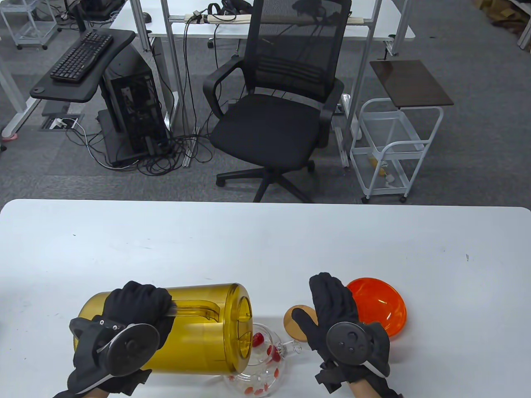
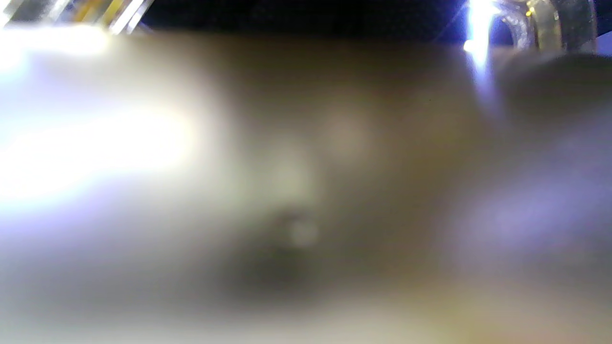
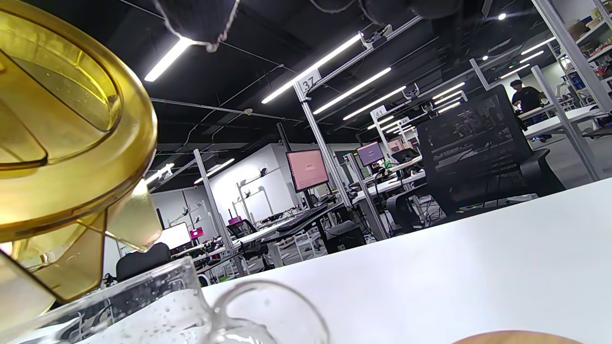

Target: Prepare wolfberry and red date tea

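The left hand (image 1: 137,309) grips the tipped yellow jug (image 1: 199,327) over the glass teapot (image 1: 259,369) with red bits inside; the right hand (image 1: 336,315) lies open.

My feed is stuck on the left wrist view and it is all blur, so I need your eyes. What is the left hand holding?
Observer: The left hand grips the handle of a yellow pitcher, tipped on its side.
Operator: Where does its mouth point?
Observer: Over a glass teapot at the table's near edge, with red berries inside.
Operator: Is the right hand helping?
Observer: No, the right hand holds nothing; it lies flat over a wooden lid, beside an orange bowl.
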### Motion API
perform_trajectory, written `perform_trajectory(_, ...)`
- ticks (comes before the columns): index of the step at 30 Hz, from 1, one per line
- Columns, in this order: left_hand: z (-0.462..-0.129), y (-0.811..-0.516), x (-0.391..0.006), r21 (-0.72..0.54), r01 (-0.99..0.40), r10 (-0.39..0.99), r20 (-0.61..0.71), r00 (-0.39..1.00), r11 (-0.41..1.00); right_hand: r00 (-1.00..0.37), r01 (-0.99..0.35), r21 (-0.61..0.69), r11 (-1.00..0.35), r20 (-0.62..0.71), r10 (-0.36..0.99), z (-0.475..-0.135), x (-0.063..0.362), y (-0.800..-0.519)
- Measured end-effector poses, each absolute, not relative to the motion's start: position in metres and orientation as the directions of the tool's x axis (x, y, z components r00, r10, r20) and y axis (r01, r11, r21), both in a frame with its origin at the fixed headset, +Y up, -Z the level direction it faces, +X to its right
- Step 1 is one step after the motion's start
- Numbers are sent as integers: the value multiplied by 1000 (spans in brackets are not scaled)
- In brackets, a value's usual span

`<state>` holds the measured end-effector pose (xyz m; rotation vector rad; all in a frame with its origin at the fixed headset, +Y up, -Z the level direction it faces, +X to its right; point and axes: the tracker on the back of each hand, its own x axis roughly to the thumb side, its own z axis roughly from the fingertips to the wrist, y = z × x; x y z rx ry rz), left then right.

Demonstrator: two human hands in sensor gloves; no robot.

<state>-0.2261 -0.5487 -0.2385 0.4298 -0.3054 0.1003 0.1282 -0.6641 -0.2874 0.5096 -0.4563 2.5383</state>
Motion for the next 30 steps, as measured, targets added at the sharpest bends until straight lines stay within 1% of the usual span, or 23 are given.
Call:
perform_trajectory(13,-238,-548,-221,397,-133,2,312,950,908,-798,-541,-214,-813,436,416,-288,129,-664)
perform_trajectory(30,-237,-546,-221,398,-128,-2,309,951,908,-796,-546,-213,-810,435,422,-289,129,-664)
